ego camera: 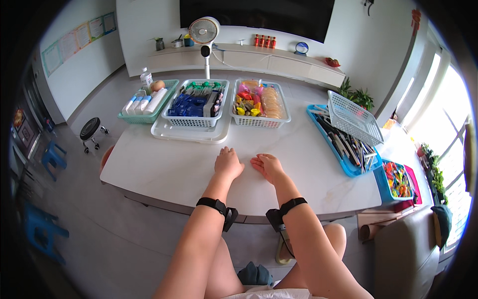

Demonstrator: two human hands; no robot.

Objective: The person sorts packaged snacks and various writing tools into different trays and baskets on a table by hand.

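Note:
My left hand [228, 163] rests on or just above the white marble-patterned table [190, 172], back upward, with its fingers pointing away from me. To its right, my right hand [268, 167] is turned on its side, palm facing left and fingers slightly curved. Nothing shows in either hand, and a short gap parts them. Beyond the left hand lies a white plastic tray [186, 135], partly under a white basket [190, 121] of blue packets and green-topped items. Another white basket [261, 122], holding wrapped snacks and round pastries, stands beyond the right hand.
A green basket [138, 119] with white tissue packs, a bottle and a round brown item stands far left. On the right, a grey basket [354, 117] leans over a blue tray [345, 168] of pens. A blue bin [384, 183] of colourful small items sits beside the table's right edge.

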